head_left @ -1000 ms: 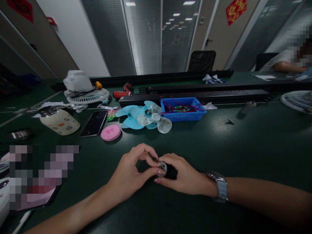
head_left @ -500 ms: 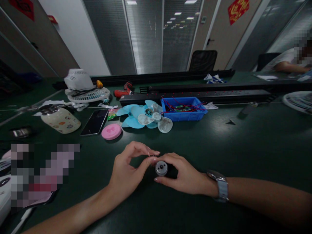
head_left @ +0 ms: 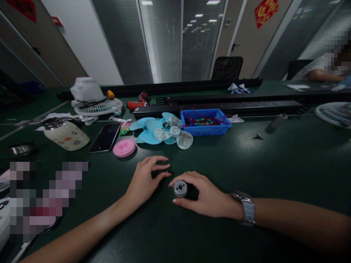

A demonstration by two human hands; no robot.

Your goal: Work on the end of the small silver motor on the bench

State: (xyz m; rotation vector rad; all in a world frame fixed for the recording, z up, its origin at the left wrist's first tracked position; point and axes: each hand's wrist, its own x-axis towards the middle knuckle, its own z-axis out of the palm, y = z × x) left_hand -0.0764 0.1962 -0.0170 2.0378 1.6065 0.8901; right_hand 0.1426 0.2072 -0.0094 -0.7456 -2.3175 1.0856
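My right hand [head_left: 208, 199] rests on the dark green table [head_left: 274, 164] and grips a small round metal motor [head_left: 180, 188], its silver face turned towards me. My left hand [head_left: 144, 180] lies just left of the motor, not touching it. Its fingers are curled and apart, with the index finger stretched out above the thumb. A tiny dark speck sits by its fingertips; I cannot tell what it is. A watch is on my right wrist [head_left: 248, 212].
Behind my hands lie light blue fan blades [head_left: 149, 133], a blue bin [head_left: 216, 130] of red wires, a pink disc [head_left: 124, 148] and a phone [head_left: 105, 137]. Farther left are a cream container [head_left: 67, 136] and a white fan grille [head_left: 97, 107]. Another person [head_left: 320, 71] sits far right.
My left hand has let go of the motor and drawn back to the left, opening its fingers. My right hand still holds the motor in place.
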